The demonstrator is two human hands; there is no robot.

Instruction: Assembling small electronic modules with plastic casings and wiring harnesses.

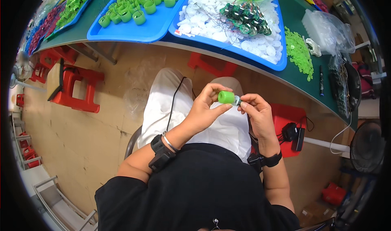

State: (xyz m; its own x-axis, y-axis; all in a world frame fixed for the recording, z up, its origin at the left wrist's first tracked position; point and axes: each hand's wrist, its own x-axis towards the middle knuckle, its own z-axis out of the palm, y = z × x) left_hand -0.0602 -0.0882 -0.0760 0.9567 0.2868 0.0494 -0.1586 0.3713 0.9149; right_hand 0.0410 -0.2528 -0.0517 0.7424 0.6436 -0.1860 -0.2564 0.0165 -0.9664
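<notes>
Above my lap, my left hand (pixel 210 106) grips a short green plastic cylinder (pixel 225 97) between thumb and fingers, its round opening turned to the left. At the cylinder's right end sits a whitish round piece (pixel 236 100). My right hand (pixel 255 110) pinches a small dark part, seemingly a circuit board (pixel 240 103), against that piece. My fingers cover most of the board, so I cannot tell how far it goes into the cylinder.
On the green table, a blue tray (pixel 122 35) holds several green cups with wires. Another blue tray (pixel 278 64) carries white discs and a pile of circuit boards (pixel 246 19). Green discs (pixel 298 51), a plastic bag (pixel 330 31) and a pen-like tool (pixel 321 80) lie to the right. A red stool (pixel 287 129) stands beside me.
</notes>
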